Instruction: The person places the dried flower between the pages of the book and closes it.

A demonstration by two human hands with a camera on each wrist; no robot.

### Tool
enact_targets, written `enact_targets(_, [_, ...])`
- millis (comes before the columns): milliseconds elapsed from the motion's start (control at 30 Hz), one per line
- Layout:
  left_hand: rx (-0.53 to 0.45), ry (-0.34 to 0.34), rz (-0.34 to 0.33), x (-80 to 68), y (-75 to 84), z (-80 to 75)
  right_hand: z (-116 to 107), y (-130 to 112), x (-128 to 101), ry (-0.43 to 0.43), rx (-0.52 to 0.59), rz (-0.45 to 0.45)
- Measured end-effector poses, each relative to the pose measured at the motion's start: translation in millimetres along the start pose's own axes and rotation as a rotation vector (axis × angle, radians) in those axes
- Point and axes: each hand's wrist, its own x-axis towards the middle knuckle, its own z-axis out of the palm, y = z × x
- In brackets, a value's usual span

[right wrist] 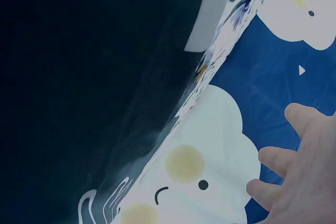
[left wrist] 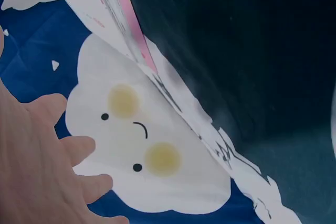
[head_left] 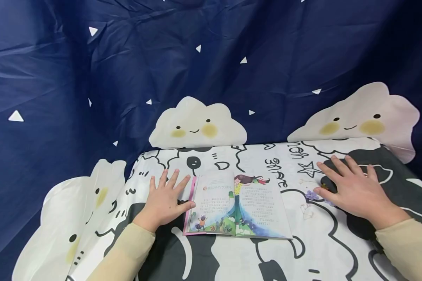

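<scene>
Thin open picture book with colourful illustrated pages and pink cover edge (head_left: pixel 236 207) lies flat at the middle of the black-and-white cartoon-print tablecloth (head_left: pixel 323 249). Left hand (head_left: pixel 167 199) flat, fingers spread wide — thumb touching the book's left edge. Right hand (head_left: pixel 353 189) flat, fingers spread, resting on the cloth well right of the book — holding nothing.

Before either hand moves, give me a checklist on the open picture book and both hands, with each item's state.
1. Picture book lies open and flat on the patterned cloth: ok.
2. Left hand flat beside the book's left edge, fingers spread: ok.
3. Left thumb touching the page edge: cannot tell.
4. Right hand flat on the cloth, apart from the book: ok.
5. Both pages uncovered by hands: ok.
</scene>
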Motion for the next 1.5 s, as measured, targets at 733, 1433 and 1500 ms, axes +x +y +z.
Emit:
enact_targets(733, [-0.027,0.042,0.118,-5.2,1.5,6.0,-1,1,-2,0.01,0.023,-0.021])
enact_targets(1433, [-0.151,-0.17,0.421,-2.3,16.4,19.3,-4,4,1,-0.065,0.061,-0.053])
enact_targets(1500, [-0.169,-0.188,0.455,-1.2,18.7,19.4,-4,5,2,-0.074,0.063,-0.055])
